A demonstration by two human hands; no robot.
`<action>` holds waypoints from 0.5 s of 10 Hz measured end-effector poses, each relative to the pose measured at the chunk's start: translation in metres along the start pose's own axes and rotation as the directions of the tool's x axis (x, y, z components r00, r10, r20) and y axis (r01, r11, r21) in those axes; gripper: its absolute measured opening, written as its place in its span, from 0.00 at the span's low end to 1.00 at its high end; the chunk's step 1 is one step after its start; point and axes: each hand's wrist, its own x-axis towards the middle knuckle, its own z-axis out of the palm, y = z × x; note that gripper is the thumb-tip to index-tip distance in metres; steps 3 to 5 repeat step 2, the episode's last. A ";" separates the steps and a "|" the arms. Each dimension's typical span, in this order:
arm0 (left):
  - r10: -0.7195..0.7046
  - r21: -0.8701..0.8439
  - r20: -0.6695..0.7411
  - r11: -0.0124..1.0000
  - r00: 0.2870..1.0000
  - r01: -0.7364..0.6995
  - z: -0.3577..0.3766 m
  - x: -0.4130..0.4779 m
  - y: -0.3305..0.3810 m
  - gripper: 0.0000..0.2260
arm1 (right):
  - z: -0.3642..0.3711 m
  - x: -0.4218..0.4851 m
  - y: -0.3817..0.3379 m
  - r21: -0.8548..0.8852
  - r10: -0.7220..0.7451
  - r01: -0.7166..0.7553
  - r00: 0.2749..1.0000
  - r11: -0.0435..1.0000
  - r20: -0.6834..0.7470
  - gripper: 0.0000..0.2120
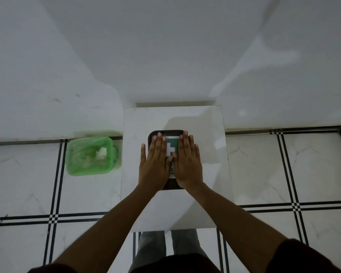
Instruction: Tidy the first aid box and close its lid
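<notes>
On white marble-look floor tiles with black grid lines [313, 170]: one square white marble-patterned tabletop [203, 194], set against the wall. One green translucent plastic bin [77, 158], lined with a green bag, on the floor left of the table, holding white crumpled paper [101, 153]. One black rounded-rectangular first aid box [166, 133] at table centre, lid down, bearing a green label with a white cross [170, 147]. Two hands: left hand [155, 164] and right hand [187, 164], both palm-down and flat on the lid, side by side, fingers straight and together, pointing away; forearms extended.
</notes>
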 end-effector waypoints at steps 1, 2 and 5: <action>0.001 -0.098 0.008 0.995 1.000 0.000 -0.003 0.000 -0.003 0.26 | -0.003 -0.001 0.001 0.008 -0.031 0.031 0.999 0.999 -0.012 0.28; -0.058 -0.289 0.023 0.955 0.998 0.062 -0.014 -0.002 -0.004 0.26 | -0.009 0.001 -0.003 0.089 0.010 -0.006 0.999 0.996 -0.045 0.29; -0.058 -0.289 0.023 0.955 0.998 0.062 -0.014 -0.002 -0.004 0.26 | -0.009 0.001 -0.003 0.089 0.010 -0.006 0.999 0.996 -0.045 0.29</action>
